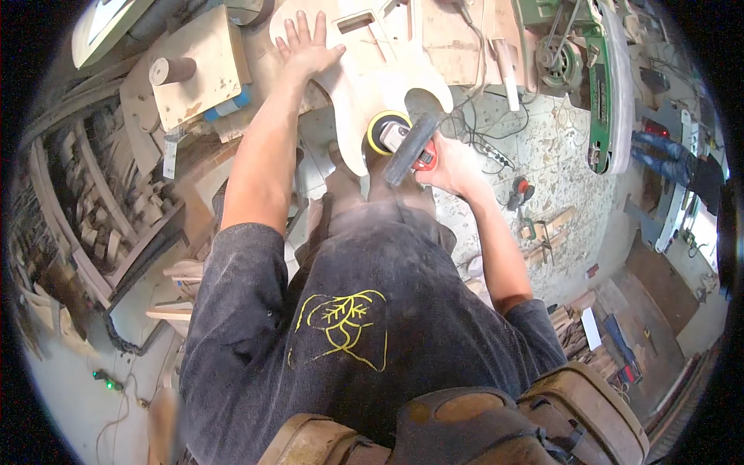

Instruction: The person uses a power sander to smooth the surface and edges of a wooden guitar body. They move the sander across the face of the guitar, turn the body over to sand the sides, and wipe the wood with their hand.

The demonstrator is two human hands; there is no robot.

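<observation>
A pale wooden electric guitar body (377,89) lies on the workbench, its two horns pointing toward me. My left hand (308,50) rests flat on its left edge, fingers spread. My right hand (459,167) grips a red and grey handheld power sander (407,147) that has a dark bar-shaped part across it. The sander's round yellow-rimmed pad (377,133) is at the near edge of the body, between the horns. Whether the pad touches the wood, I cannot tell. Rectangular cutouts show farther up the body.
A wooden block with a round peg (172,71) sits left of the guitar body. To the right stands a green belt machine (601,85). Black cables (484,132) trail over the dusty floor, near clamps (542,232). Wood offcuts (105,221) fill a rack at left. Another person (682,159) is at far right.
</observation>
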